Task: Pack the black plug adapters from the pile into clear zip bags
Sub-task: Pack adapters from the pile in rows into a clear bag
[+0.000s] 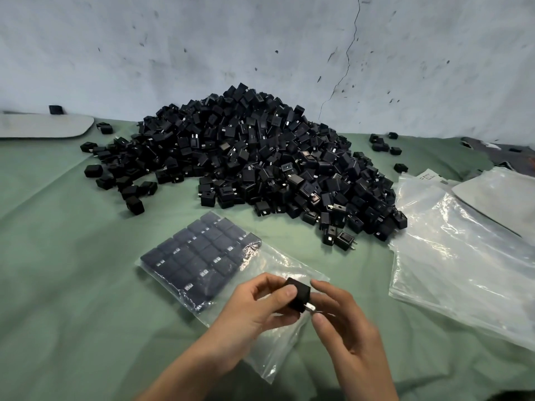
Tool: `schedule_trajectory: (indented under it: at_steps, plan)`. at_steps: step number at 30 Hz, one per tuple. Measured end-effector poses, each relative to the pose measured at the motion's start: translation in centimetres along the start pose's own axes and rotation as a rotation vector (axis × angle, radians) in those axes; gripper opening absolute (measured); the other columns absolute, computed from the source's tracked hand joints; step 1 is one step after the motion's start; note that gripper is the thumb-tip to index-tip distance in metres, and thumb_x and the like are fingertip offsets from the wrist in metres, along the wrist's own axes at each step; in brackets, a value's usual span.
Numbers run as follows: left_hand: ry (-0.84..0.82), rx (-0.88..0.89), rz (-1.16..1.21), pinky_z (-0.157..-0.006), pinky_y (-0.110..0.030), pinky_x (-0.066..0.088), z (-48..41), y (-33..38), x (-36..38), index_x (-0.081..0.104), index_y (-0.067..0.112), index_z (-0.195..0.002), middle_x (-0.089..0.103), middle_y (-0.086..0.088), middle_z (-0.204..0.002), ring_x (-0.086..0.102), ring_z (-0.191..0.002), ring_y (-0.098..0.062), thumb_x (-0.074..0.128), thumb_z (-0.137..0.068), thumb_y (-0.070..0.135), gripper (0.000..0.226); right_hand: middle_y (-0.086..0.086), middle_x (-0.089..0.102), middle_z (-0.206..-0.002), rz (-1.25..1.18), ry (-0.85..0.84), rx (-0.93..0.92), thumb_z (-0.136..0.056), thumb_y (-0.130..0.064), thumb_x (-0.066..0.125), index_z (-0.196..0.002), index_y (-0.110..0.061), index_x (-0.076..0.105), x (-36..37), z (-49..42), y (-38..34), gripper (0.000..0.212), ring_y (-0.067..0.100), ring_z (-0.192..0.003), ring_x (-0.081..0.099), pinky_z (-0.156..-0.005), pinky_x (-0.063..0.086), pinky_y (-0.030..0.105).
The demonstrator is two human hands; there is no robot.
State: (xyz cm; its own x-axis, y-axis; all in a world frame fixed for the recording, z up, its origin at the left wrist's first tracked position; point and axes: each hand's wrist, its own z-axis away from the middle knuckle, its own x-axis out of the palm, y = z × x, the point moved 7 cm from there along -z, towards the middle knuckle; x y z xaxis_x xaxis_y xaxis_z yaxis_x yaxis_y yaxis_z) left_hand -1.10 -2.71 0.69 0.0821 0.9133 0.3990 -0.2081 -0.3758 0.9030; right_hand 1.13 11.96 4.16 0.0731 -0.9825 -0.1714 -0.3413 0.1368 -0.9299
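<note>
A big pile of black plug adapters fills the middle of the green cloth. In front of it lies a clear zip bag, its far half filled with several adapters in neat rows. Over the bag's open near end, my left hand grips a single black adapter between thumb and fingers. My right hand is beside it, with thumb and fingertips at the adapter's metal prongs.
A stack of empty clear zip bags lies to the right. Loose adapters are scattered left of the pile and a few at the back right. A grey flat sheet sits far left, by the wall.
</note>
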Motion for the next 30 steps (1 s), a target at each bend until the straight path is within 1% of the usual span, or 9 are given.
schedule_trajectory:
  at_steps: [4, 8, 15, 20, 21, 23, 25, 26, 30]
  plan:
    - [0.017, 0.011, -0.146, -0.056, -0.025, 0.051, -0.4, 0.4, -0.2, 0.053, 0.002, -0.083, 0.067, -0.014, -0.077, 0.061, -0.06, -0.023, 0.075, -0.072, 0.04, 0.045, -0.006, 0.061, -0.126, 0.397, -0.061, -0.335, -0.083, -0.027, 0.061, -0.101, -0.028, 0.067, -0.2, 0.2, -2.5, 0.019, 0.016, -0.11, 0.061, -0.088, 0.048, 0.025]
    - [0.051, 0.079, -0.338, -0.048, -0.024, 0.047, -0.9, 1.0, -0.1, 0.049, -0.001, -0.08, 0.066, -0.01, -0.073, 0.059, -0.052, -0.021, 0.073, -0.072, 0.046, 0.054, -0.003, 0.055, -0.134, 0.714, -0.192, -0.474, -0.087, -0.032, 0.054, -0.089, -0.026, 0.072, 0.5, -0.2, -3.1, 0.019, 0.02, -0.119, 0.054, -0.087, 0.05, 0.033]
    - [0.056, 0.071, -0.398, -0.043, -0.023, 0.044, -1.7, 0.3, 0.3, 0.048, 0.004, -0.076, 0.062, -0.003, -0.062, 0.057, -0.05, -0.018, 0.071, -0.069, 0.053, 0.055, 0.002, 0.056, -0.131, 0.751, -0.285, -0.492, -0.091, -0.034, 0.052, -0.101, -0.029, 0.074, 0.7, -0.3, -2.2, 0.025, 0.018, -0.115, 0.056, -0.085, 0.052, 0.032]
    - [-0.002, 0.042, -0.478, -0.045, -0.023, 0.043, -1.4, 0.0, 0.5, 0.051, 0.009, -0.076, 0.064, -0.001, -0.064, 0.056, -0.049, -0.015, 0.07, -0.079, 0.048, 0.044, 0.004, 0.057, -0.128, 0.712, -0.269, -0.44, -0.094, -0.037, 0.048, -0.102, -0.029, 0.074, 0.0, 0.7, -1.1, 0.029, 0.012, -0.113, 0.058, -0.086, 0.052, 0.028]
    - [0.01, 0.09, -0.554, -0.047, -0.021, 0.042, -1.1, 0.4, 0.5, 0.052, 0.012, -0.075, 0.063, 0.002, -0.064, 0.054, -0.049, -0.011, 0.069, -0.082, 0.048, 0.04, 0.004, 0.057, -0.125, 0.696, -0.244, -0.427, -0.096, -0.04, 0.045, -0.101, -0.03, 0.074, -0.4, 0.9, -0.9, 0.031, 0.01, -0.112, 0.058, -0.088, 0.051, 0.025]
    - [0.067, 0.307, -0.952, -0.055, -0.016, 0.038, -0.4, 1.8, 0.4, 0.048, 0.024, -0.074, 0.057, 0.011, -0.072, 0.049, -0.058, -0.003, 0.064, -0.08, 0.058, 0.038, 0.002, 0.059, -0.119, 0.67, -0.173, -0.389, -0.097, -0.044, 0.041, -0.098, -0.032, 0.075, -1.6, 1.3, -0.4, 0.036, 0.004, -0.106, 0.058, -0.091, 0.046, 0.017]
    - [0.055, 0.463, -1.423, -0.062, -0.022, 0.034, 0.6, 1.8, 1.4, 0.04, 0.029, -0.079, 0.043, 0.016, -0.089, 0.041, -0.076, -0.002, 0.051, -0.076, 0.068, 0.04, 0.002, 0.061, -0.113, 0.675, -0.136, -0.345, -0.094, -0.041, 0.048, -0.096, -0.034, 0.076, -2.5, 1.2, 0.3, 0.028, -0.001, -0.1, 0.056, -0.09, 0.043, 0.011]
    - [0.029, 0.447, -1.548, -0.064, -0.025, 0.033, 0.9, 1.3, 1.7, 0.038, 0.03, -0.081, 0.039, 0.015, -0.096, 0.038, -0.082, -0.002, 0.047, -0.077, 0.067, 0.038, 0.001, 0.062, -0.111, 0.691, -0.143, -0.333, -0.089, -0.033, 0.057, -0.095, -0.035, 0.076, -2.7, 1.3, 0.9, 0.02, -0.002, -0.098, 0.056, -0.088, 0.042, 0.008]
    - [0.027, 0.35, -1.634, -0.068, -0.027, 0.033, 1.3, -0.2, 1.3, 0.036, 0.027, -0.084, 0.034, 0.013, -0.106, 0.041, -0.095, -0.006, 0.042, -0.09, 0.047, 0.021, -0.002, 0.062, -0.112, 0.689, -0.276, -0.279, -0.076, -0.022, 0.068, -0.1, -0.04, 0.074, -1.0, 1.6, 3.3, 0.03, 0.001, -0.097, 0.062, -0.088, 0.043, 0.008]
